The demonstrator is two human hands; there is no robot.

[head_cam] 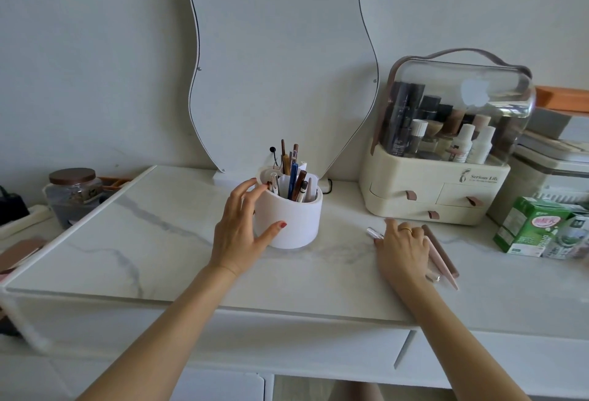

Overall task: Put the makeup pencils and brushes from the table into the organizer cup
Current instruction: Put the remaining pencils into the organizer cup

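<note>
A white round organizer cup (294,219) stands mid-table with several pencils and brushes (294,177) upright in it. My left hand (243,231) grips the cup's left side, thumb on its front and fingers at the rim. My right hand (403,249) lies flat on the table to the right, over a few makeup pencils. A brown pencil (441,249) and a pink one (444,268) stick out beside its fingers. A clear-capped tip (374,232) shows at the fingertips. Whether the fingers grip any of them is hidden.
A cream cosmetic case (436,190) with a clear dome lid stands at the back right, a green carton (526,225) beside it. A wavy mirror (280,59) leans on the wall behind the cup. A lidded jar (73,193) sits at the far left, off the marble table (165,241).
</note>
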